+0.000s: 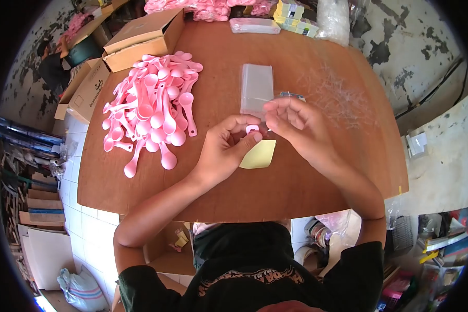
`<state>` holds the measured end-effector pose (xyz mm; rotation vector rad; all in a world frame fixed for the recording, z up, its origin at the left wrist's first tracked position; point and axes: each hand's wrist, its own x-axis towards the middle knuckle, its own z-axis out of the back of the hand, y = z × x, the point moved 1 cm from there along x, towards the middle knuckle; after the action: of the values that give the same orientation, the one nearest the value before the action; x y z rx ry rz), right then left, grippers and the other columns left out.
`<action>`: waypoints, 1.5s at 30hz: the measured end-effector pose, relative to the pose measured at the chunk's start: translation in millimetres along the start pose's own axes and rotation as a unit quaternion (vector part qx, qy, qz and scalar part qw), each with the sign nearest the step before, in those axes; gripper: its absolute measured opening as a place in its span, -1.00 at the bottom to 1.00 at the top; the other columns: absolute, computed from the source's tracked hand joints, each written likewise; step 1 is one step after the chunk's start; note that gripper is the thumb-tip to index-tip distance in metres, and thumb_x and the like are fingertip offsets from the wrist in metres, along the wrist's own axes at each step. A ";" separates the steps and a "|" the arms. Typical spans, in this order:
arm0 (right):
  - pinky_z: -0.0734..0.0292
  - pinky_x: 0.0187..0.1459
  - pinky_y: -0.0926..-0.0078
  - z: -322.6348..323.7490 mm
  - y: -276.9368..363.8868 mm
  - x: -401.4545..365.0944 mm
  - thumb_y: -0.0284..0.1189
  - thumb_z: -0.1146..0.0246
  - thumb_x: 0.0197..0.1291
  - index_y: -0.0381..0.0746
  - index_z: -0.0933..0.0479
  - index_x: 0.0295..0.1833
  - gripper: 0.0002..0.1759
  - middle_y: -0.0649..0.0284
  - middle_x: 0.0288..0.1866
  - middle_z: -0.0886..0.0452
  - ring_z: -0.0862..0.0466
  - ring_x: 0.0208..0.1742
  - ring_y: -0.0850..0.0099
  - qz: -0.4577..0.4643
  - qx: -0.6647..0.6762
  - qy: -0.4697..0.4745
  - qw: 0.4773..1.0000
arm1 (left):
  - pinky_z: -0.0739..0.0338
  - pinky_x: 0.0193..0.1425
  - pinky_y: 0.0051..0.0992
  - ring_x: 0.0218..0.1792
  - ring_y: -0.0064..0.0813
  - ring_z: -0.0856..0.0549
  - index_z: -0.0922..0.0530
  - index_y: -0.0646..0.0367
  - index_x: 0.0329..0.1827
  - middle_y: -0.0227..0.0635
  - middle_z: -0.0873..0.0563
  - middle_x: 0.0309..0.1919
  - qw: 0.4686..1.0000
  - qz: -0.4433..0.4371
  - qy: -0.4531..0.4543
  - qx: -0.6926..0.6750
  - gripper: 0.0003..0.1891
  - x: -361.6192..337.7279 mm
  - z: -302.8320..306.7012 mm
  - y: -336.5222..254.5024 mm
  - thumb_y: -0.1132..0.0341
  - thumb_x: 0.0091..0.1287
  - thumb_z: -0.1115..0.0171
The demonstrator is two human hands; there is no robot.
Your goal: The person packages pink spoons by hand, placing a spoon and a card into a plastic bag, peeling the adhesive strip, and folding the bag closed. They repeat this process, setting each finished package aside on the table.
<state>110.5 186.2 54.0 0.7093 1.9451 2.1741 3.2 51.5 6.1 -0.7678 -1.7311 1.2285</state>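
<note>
My left hand [226, 145] is closed around a pink measuring spoon [252, 128]; only its light pink end shows between thumb and fingers. My right hand [299, 122] is just to the right, its fingers drawn together in a pinch. Whatever the right fingers hold is too small or too clear to make out. Under the hands is a yellow slip of paper [260, 156], partly covered by the left thumb. Beyond them lies a stack of clear plastic bags [257, 86]. A heap of pink measuring spoons [153, 104] spreads over the left side of the wooden table [218, 47].
Thin clear plastic strips [340, 99] lie scattered at the right. Cardboard boxes [143, 39] stand at the table's back left. A clear-wrapped pack [255, 25], yellow-and-white packs [296, 21] and a plastic-wrapped roll [333, 21] line the far edge.
</note>
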 end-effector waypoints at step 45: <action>-0.50 -0.05 0.61 11.8 -55.8 -4.2 -0.75 -0.08 0.22 -0.40 -0.62 -0.15 -0.79 0.19 -0.14 -0.61 -0.61 -0.09 0.51 0.084 -0.077 0.069 0.991 | -0.59 -0.20 -0.53 -0.21 -0.57 -0.66 -0.55 0.23 -0.11 -0.29 -0.68 -0.19 0.981 0.096 -0.053 -0.161 -0.82 -6.1 31.4 33.4 0.46 0.46 0.06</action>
<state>107.9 203.8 -0.3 0.7398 1.8124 2.5042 -22.0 44.1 -31.9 -1.0983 -2.0114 1.1437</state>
